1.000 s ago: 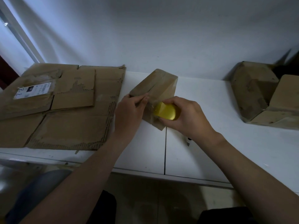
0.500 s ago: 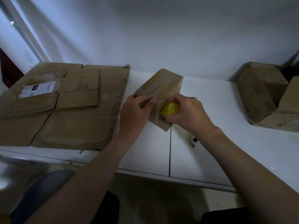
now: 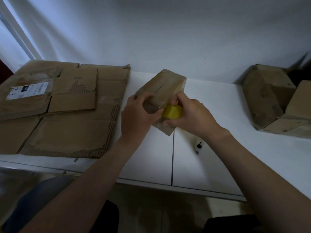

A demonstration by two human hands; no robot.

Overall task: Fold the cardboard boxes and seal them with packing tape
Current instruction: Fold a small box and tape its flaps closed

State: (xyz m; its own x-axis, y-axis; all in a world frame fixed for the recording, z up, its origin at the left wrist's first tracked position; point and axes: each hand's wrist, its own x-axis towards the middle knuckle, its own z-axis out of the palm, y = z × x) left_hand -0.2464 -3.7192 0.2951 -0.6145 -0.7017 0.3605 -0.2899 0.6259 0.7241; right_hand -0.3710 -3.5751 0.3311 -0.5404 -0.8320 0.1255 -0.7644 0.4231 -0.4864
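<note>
A small folded cardboard box (image 3: 165, 84) stands tilted on the white table (image 3: 218, 105), near its middle. My left hand (image 3: 137, 118) grips the box's near left end, fingers curled over its top edge and thumb along the side. My right hand (image 3: 191, 116) holds a yellow roll of packing tape (image 3: 173, 112) against the box's near right face. The box's near end is mostly hidden behind both hands.
Several flattened cardboard sheets (image 3: 67, 115) cover the table's left part, one with a white label (image 3: 27, 89). Folded boxes (image 3: 267, 96) are piled at the right. A small white object with a black knob (image 3: 199, 146) lies under my right wrist. A wall stands behind.
My left hand has shifted from pinching the box's top to wrapping around its near end. My right hand has stayed pressed to the box with the tape roll.
</note>
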